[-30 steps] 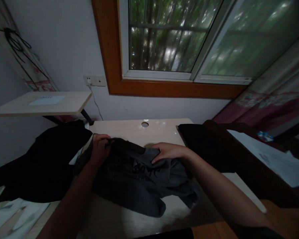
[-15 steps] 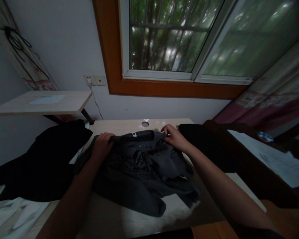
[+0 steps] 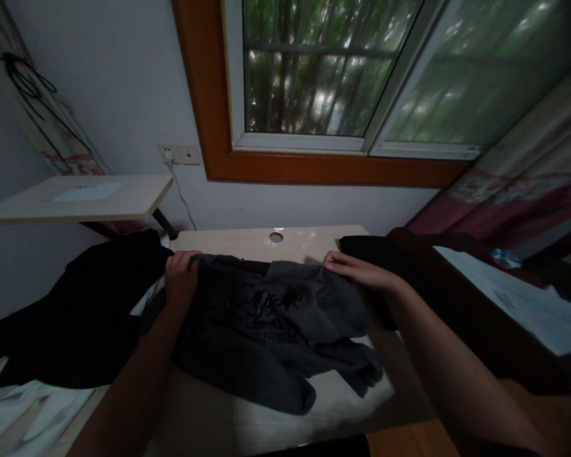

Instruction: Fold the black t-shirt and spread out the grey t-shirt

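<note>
A dark grey long-sleeved sweatshirt [image 3: 276, 317] with black lettering on its front lies across the pale table, its sleeves toward me. My left hand [image 3: 181, 276] is closed on the cloth at its far left corner. At the far right corner my right hand [image 3: 349, 266] pinches the cloth between thumb and fingers. The far edge between my hands is folded, and the neckline is mostly hidden in it.
Black cloth [image 3: 76, 311] is heaped at the left, with white cloth [image 3: 42, 412] below it. More black cloth [image 3: 368, 254] lies at the right beside a dark surface with a paper sheet [image 3: 514, 292]. A raised shelf [image 3: 137, 193] stands at the back left.
The collar with its white tag has gone out of sight as the top edge was folded over. My left hand has shifted left, my right hand slightly right, spreading the edge.
</note>
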The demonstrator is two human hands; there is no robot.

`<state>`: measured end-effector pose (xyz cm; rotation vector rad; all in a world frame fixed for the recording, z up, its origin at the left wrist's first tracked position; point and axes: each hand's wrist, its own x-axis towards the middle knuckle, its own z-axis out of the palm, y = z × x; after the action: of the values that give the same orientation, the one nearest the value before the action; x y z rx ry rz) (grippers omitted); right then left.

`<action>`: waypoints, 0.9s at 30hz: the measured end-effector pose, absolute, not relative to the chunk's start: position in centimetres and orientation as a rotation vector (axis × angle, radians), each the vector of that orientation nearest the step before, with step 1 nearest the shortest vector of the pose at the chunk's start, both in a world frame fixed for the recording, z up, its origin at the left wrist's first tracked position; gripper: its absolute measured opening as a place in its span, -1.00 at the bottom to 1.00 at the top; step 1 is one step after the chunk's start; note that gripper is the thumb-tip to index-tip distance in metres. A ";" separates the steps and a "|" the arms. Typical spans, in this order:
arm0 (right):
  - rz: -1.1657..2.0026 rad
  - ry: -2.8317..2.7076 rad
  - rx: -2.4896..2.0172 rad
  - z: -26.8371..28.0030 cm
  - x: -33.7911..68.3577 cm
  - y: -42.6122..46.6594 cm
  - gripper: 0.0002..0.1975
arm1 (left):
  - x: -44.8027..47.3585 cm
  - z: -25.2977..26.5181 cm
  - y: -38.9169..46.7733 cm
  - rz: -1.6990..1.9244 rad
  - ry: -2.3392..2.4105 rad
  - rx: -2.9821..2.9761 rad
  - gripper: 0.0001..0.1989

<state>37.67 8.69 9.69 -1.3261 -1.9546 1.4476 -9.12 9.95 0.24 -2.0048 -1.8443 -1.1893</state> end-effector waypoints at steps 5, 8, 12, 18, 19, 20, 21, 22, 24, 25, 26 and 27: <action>1.546 -1.970 -1.366 9.9 40.1 8.4 -0.46 | -9.1 0.2 10.0 -1.263 -1.863 -1.954 -0.82; 1.441 -1.951 -1.324 9.6 40.8 8.4 -0.51 | -9.1 0.1 10.1 -1.259 -1.859 -1.947 -0.82; 1.085 -1.834 -1.314 9.2 41.4 9.3 -0.69 | -9.0 0.2 10.1 -1.240 -1.845 -1.937 -0.83; 0.032 -1.679 -1.368 9.8 42.4 11.9 -0.93 | -8.6 0.9 9.6 -1.179 -1.768 -1.936 -0.83; -0.079 -1.657 -1.371 9.9 42.3 12.2 -0.94 | -8.5 1.0 9.5 -1.161 -1.770 -1.927 -0.84; -0.155 -1.647 -1.371 9.9 42.2 12.4 -0.94 | -8.4 1.0 9.5 -1.141 -1.776 -1.942 -0.84; -0.204 -1.652 -1.368 9.8 41.9 12.6 -0.93 | -8.3 1.0 9.4 -1.115 -1.783 -1.993 -0.85; -0.231 -1.671 -1.365 9.6 41.7 12.7 -0.92 | -8.2 0.9 9.4 -1.079 -1.787 -2.083 -0.85; -0.254 -1.723 -1.371 9.0 41.0 12.9 -0.89 | -7.9 0.6 9.4 -0.963 -1.760 -2.334 -0.83; -0.256 -1.756 -1.382 8.5 40.6 13.0 -0.88 | -7.7 0.5 9.4 -0.888 -1.731 -2.447 -0.82; -0.258 -1.797 -1.395 8.1 40.2 13.0 -0.87 | -7.6 0.3 9.5 -0.813 -1.697 -2.534 -0.80; -0.262 -1.843 -1.408 7.7 39.8 13.0 -0.85 | -7.5 0.2 9.5 -0.744 -1.657 -2.596 -0.79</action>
<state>39.81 12.99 7.65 -1.4077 -1.8429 -0.2621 -7.46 9.52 0.16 -2.5956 -1.6571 -0.7439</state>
